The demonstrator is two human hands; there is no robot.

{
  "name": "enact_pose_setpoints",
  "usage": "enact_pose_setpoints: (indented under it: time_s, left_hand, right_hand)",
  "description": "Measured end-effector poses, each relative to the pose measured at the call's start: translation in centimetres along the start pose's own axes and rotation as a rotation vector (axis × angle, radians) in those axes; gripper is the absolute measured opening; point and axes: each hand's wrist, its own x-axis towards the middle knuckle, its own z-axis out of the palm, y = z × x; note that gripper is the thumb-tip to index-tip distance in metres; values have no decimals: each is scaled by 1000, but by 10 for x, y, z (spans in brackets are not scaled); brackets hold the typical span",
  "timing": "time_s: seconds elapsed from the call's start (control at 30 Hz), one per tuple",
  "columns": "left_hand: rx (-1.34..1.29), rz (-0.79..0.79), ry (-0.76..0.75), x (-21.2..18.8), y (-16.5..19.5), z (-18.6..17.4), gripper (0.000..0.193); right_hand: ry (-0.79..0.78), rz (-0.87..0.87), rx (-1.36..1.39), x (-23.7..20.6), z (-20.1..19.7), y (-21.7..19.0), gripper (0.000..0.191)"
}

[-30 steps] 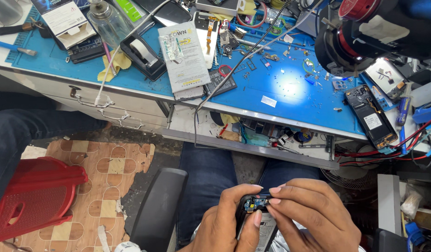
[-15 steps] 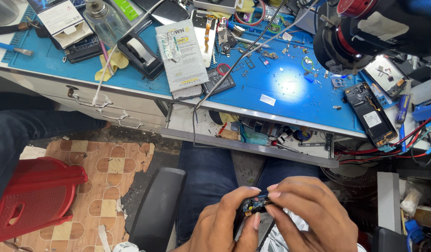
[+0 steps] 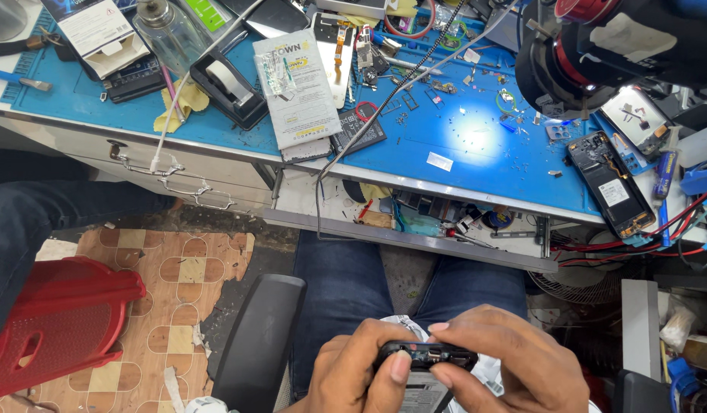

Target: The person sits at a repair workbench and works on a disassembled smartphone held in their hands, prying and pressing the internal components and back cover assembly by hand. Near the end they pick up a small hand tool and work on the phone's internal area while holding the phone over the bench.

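Black, small and oblong, the gadget sits over the lap, pinched at its ends by both hands: left hand, right hand. Beyond the knees hang an open drawer and the cluttered blue surface. Fingers hide the gadget's underside.

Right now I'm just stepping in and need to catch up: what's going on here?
A seated person holds a small black phone-like device with an exposed top end over their lap, left hand and right hand gripping it together. Ahead, the blue-matted workbench is littered with parts, an opened black phone and a black tape dispenser. The drawer beneath the bench hangs open.
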Motion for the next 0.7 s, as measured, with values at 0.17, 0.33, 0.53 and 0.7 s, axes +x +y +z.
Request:
enact_pose_setpoints:
  time_s: [0.17,0.33,0.53,0.7]
  left_hand:
    - [11,40,10,-2,-1,3,23]
    - [16,-19,4,2,3,0,23]
    - [-16,-247,-14,10,12,0,22]
    - [-73,-339,-48,15,18,-3,30]
  right_hand:
    - [-31,108,207,-5,2,6,34]
    - [88,-163,-143,4,10,0,33]
    - [-9,-391,-475,31,5,-14,29]
    - [-179,-557,-676,46,-7,-17,28]
